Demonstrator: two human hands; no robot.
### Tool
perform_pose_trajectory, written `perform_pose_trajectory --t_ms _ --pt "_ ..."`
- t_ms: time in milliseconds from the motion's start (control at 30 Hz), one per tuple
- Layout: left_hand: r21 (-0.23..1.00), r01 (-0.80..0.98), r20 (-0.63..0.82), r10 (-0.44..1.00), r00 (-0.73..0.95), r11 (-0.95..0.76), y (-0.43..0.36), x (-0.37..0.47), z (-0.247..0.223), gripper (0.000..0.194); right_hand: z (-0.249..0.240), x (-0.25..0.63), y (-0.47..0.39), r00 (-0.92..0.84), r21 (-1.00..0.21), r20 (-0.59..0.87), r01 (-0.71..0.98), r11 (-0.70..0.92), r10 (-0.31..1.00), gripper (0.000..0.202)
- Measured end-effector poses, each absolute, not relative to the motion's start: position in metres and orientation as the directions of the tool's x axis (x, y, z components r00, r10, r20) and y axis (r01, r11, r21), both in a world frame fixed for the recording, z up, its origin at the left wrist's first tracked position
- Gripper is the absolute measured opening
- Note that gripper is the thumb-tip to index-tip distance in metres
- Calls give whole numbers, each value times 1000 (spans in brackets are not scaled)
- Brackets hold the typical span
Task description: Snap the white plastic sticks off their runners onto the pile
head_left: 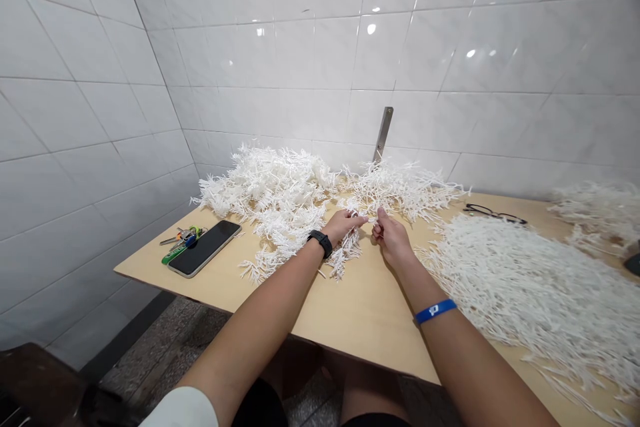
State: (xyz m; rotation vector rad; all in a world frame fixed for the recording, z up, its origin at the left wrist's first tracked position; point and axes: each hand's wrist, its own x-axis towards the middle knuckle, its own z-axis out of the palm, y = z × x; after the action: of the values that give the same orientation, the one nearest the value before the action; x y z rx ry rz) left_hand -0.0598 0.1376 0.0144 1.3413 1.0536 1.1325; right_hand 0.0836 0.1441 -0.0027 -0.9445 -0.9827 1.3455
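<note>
My left hand (343, 223), with a black watch on its wrist, is closed on a bunch of white branched plastic pieces (345, 255) that hangs below its fingers. Just right of it, my right hand (391, 235) is closed in a pinch near the left fingertips; what it grips is too small to make out. A blue band circles the right wrist. Behind the left hand spreads a large heap of white branched pieces (280, 187), with a smaller heap (405, 188) behind the right hand. Loose white strands (520, 273) form a broad pile at the right.
A phone (205, 248) and keys (184, 239) lie at the left of the wooden table (350, 313). Eyeglasses (495, 213) rest behind the strand pile. A metal bar (383, 135) stands against the tiled wall. More white pieces (600, 213) lie at the far right.
</note>
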Motion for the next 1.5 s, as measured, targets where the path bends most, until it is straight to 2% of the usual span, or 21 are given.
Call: perform_pose_trajectory --t_ms 333,633,900,1067,1333,1500 --pt "999 15 37 981 188 -41 138 -60 11 40 -1 85 143 42 -952 56 -298 66 998 50" --pt "992 19 121 987 109 -123 141 -59 10 41 -2 86 145 66 -945 81 -311 98 995 49" --pt "994 9 108 993 45 -108 140 -59 12 46 -1 91 146 94 -940 90 -322 116 992 50" --pt "994 35 100 993 61 -103 142 -61 10 45 2 89 144 121 -965 95 -231 121 988 51" --pt "985 98 129 986 103 -139 143 -61 6 40 8 80 134 -65 -985 167 -62 163 984 46" --pt "989 60 130 989 69 -134 144 -61 5 41 7 79 135 -81 -988 147 -64 142 986 43"
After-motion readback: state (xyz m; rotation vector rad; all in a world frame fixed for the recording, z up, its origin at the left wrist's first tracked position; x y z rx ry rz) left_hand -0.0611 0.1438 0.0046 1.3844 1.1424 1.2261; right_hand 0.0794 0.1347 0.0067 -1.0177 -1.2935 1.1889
